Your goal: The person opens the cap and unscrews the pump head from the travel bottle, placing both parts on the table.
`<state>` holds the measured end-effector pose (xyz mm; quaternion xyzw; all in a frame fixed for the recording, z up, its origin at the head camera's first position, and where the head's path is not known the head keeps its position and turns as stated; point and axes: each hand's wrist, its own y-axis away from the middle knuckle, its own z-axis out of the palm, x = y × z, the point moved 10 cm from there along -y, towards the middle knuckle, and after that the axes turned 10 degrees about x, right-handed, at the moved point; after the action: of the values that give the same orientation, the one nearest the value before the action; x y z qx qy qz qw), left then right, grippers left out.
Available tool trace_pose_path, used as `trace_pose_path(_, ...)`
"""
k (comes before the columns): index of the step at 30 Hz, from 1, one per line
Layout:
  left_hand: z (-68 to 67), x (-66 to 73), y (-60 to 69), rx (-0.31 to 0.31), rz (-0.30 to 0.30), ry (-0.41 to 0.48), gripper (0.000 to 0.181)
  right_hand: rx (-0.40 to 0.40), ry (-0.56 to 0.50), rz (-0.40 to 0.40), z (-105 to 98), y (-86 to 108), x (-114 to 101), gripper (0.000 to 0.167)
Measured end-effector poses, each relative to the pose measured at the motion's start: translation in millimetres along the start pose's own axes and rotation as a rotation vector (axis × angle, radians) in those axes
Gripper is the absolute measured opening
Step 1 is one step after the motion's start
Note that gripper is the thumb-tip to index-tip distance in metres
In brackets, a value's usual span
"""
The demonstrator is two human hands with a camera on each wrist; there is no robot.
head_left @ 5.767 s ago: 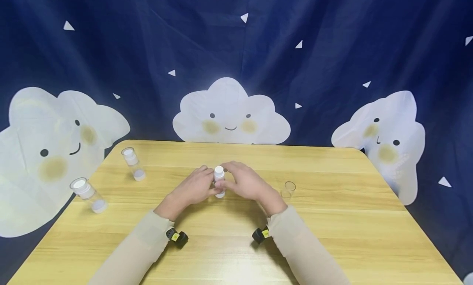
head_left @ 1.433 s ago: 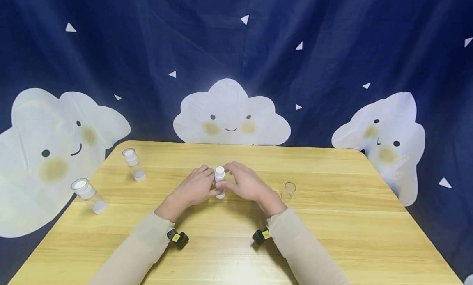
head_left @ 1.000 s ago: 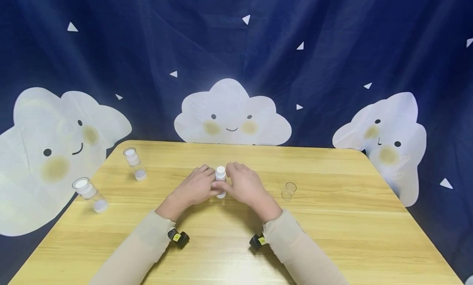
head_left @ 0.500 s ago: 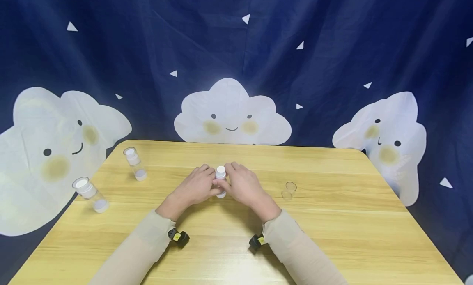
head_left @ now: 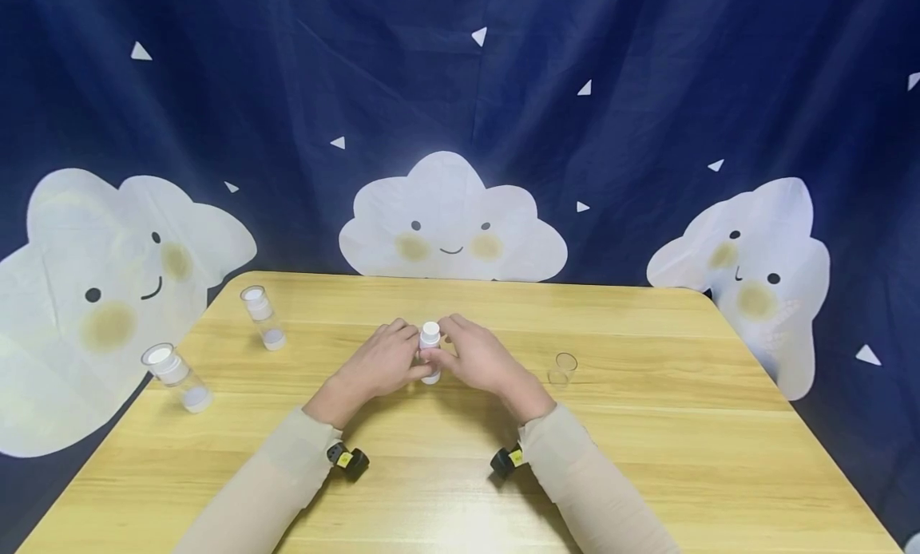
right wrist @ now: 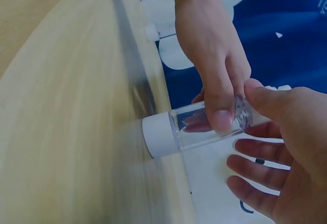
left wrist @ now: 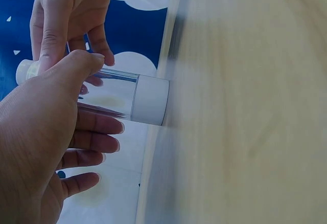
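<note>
A small bottle (head_left: pixel 430 342) with a clear body, white base and white top stands upright on the table in the middle of the head view. My left hand (head_left: pixel 381 360) holds its clear body, thumb on the near side, as the right wrist view also shows. Higher up, my right hand (head_left: pixel 477 354) pinches the white neck part between thumb and index finger. In the right wrist view, the other fingers (right wrist: pixel 255 170) of that hand are spread away from the bottle. Hands cover part of the bottle's neck and body.
To the left stand two similar bottles, a nearer one (head_left: pixel 176 378) and a farther one (head_left: pixel 263 318), each with a clear cover. A clear open cylinder (head_left: pixel 562 369) sits right of my right hand on the wooden table (head_left: pixel 683 442). Behind hangs a blue curtain (head_left: pixel 625 139).
The right hand's wrist swings inward by one second ago and is back outward now, its fingers staying at the neck. Bottle and left hand stay in place.
</note>
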<state>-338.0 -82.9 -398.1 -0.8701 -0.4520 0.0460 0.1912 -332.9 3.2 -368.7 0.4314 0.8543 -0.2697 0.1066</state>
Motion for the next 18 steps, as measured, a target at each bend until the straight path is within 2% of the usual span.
trace_pose_path(7,0.7,-1.2,-0.3,-0.017,-0.027,0.014,0.056,-0.018,-0.119,-0.003,0.5,0.0,3.0,0.035)
trace_pose_path(11,0.7,-0.8,0.0,-0.019,-0.021,0.009,0.058,-0.035,-0.149,0.003,1.6,0.1,4.4,0.037)
trace_pose_path(15,0.8,-0.3,0.4,-0.021,-0.014,0.007,0.059,-0.038,-0.132,0.011,1.2,0.7,5.1,0.045)
trace_pose_path(18,0.5,-0.1,0.6,-0.017,-0.013,0.014,0.058,-0.016,-0.071,0.015,-1.3,0.4,5.0,0.051)
